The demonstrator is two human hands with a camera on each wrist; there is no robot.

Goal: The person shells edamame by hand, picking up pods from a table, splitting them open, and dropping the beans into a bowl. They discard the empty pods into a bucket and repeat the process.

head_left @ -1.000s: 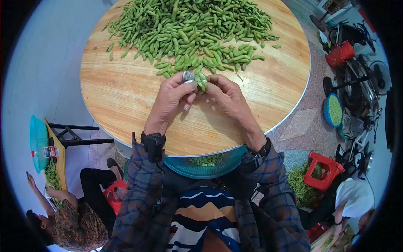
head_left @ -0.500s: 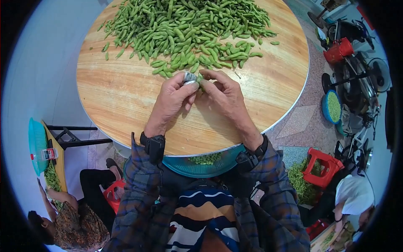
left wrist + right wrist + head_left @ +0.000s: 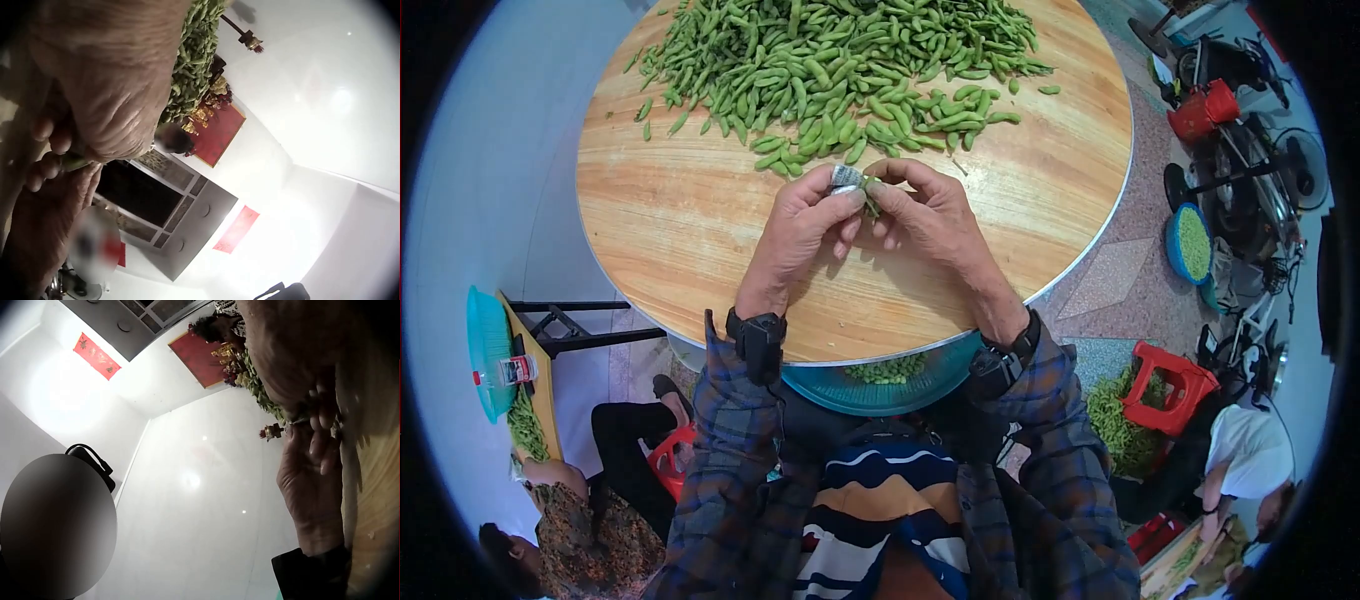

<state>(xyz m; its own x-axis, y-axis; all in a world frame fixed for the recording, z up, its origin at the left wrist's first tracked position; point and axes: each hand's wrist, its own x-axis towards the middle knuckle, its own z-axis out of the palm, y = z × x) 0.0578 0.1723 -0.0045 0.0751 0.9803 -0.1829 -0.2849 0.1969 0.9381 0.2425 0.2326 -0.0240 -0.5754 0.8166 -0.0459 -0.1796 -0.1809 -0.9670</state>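
Head view, left hand and right hand pinching a green pod between them, pod pile beyond at twelve o'clock on a round table, teal basin at six, left wrist, pod showing at nine, right wrist, hands meeting at three, pod apparently hidden

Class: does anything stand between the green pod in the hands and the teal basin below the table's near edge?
Yes. The near part of the table lies between the pod and the basin, its edge hiding the basin's far side. Nothing visible blocks the middle of the basin's exposed part.
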